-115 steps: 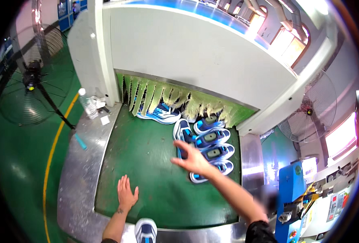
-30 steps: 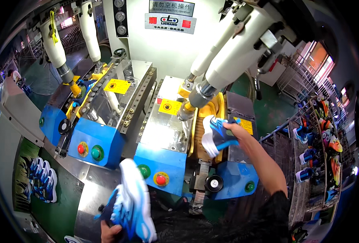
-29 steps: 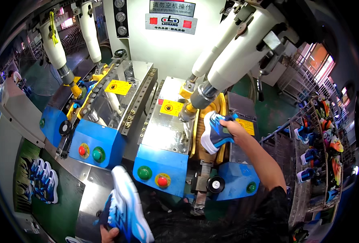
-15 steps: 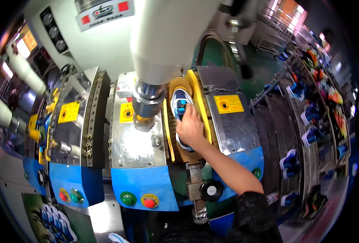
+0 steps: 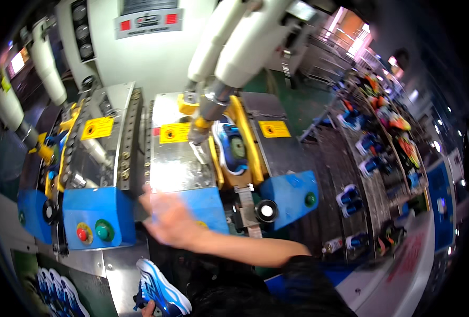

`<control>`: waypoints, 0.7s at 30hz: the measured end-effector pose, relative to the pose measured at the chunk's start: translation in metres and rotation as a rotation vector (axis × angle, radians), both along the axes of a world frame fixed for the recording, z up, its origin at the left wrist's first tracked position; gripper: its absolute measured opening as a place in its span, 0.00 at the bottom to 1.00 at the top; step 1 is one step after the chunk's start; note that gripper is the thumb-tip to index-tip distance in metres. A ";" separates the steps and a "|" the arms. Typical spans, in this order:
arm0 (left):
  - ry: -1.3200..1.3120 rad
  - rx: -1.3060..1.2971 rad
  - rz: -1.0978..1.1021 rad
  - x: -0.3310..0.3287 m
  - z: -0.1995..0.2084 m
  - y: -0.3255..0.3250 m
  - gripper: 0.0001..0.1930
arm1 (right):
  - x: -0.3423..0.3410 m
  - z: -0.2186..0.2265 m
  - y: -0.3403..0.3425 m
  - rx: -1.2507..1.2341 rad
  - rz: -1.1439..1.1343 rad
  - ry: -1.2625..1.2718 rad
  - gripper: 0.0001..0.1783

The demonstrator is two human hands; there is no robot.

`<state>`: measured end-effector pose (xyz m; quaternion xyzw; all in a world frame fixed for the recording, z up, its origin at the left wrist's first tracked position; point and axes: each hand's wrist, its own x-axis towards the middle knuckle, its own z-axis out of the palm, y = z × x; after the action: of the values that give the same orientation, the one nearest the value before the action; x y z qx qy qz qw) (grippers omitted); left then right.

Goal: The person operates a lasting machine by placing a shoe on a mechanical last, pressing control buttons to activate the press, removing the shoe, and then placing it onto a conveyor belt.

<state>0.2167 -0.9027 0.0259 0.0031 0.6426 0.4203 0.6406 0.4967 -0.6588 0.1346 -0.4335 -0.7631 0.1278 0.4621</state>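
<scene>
A blue and white sneaker (image 5: 163, 288) is at the lower edge, its pale sole turned partly upward. My left hand (image 5: 149, 308), only partly visible, is closed on it near the shoe's opening. My right hand (image 5: 171, 217) is smeared by motion in front of the machine's blue front panel, with its forearm reaching in from the right; its fingers cannot be made out. A second blue and white sneaker (image 5: 230, 145) sits toe-away in the press, between two yellow side pads (image 5: 251, 140).
White and metal press arms (image 5: 213, 103) angle down over the seated sneaker. A black knob (image 5: 266, 211) stands out at the press front. To the left is another press station (image 5: 99, 216) with red and green buttons. Racks of shoes (image 5: 374, 158) stand right; several sneakers (image 5: 60, 290) lie lower left.
My right hand has let go of the sneaker in the press and swung left and nearer. The press arms have shifted over the shoe. My left hand and its sneaker have come into view.
</scene>
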 end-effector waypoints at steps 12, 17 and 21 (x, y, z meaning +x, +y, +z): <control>0.094 0.279 0.502 0.023 0.093 -0.156 0.34 | -0.122 -0.100 -0.176 -0.261 0.572 0.155 0.18; 0.468 0.270 0.581 -0.017 0.060 -0.197 0.32 | -0.125 -0.090 -0.283 -0.666 0.809 0.190 0.11; 1.182 -0.041 0.239 -0.088 -0.099 -0.255 0.48 | -0.155 -0.082 -0.284 -0.803 1.072 -0.192 0.10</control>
<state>0.1289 -1.1576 -0.0728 0.1516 0.8938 0.4038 0.1230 0.3422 -0.9427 0.0528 -0.1427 -0.8035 0.5739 0.0680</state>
